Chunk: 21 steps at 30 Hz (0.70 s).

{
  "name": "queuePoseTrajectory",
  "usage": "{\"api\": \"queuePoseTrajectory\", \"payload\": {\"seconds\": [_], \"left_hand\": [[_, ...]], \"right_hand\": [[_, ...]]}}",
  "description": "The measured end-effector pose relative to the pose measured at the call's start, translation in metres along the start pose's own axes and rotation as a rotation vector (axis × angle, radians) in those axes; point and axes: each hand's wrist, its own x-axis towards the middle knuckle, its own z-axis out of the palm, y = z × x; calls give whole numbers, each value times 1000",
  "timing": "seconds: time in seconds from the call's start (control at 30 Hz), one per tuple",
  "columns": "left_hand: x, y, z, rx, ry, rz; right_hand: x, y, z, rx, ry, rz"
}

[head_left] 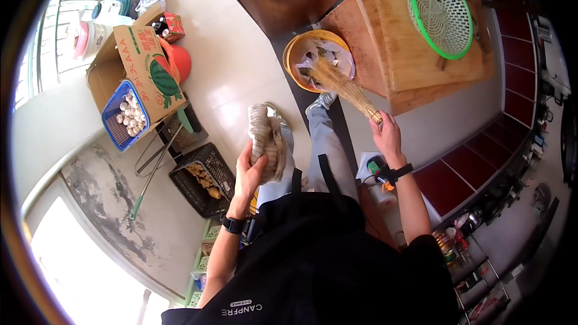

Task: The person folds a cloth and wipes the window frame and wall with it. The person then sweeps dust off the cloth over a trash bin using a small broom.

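My right hand [388,135] is closed around the narrow bound end of a straw whisk broom [349,88]. The broom slants away to the left, and its slightly blurred bristles reach over a yellow-rimmed bin [291,60]. A whitish plastic bag [344,60] lines the bin, with crumpled waste in it. In my left hand [250,171] is a soft beige striped fabric item [265,138], bunched up; its exact kind does not show. My left thumb presses on it from the near side. It hangs in front of my legs, apart from the broom.
Wooden boards [400,42] lean right of the bin, with a green-rimmed colander [415,15] over them. At left stand a watermelon carton [135,54], a blue basket [115,132] of garlic and a black crate [208,201]. My shoes are close to the bin.
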Motion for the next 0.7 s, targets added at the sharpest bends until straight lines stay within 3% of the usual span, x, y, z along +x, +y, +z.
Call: {"api": "queuePoseTrajectory", "payload": {"seconds": [0.03,0.17,0.4,0.5,0.7], "left_hand": [[2,-2,-1,1,1,5],[4,-6,2,-94,51,7],[4,-10,0,-50,78,6],[5,-11,-2,-52,83,-17],[11,-22,-5,-116,66,-3]], "right_hand": [[4,-5,-9,-34,11,-51],[19,5,-30,-174,13,241],[7,-3,-25,-135,43,-20],[7,-1,-33,-73,29,240],[-12,-20,-26,-186,0,-46]]}}
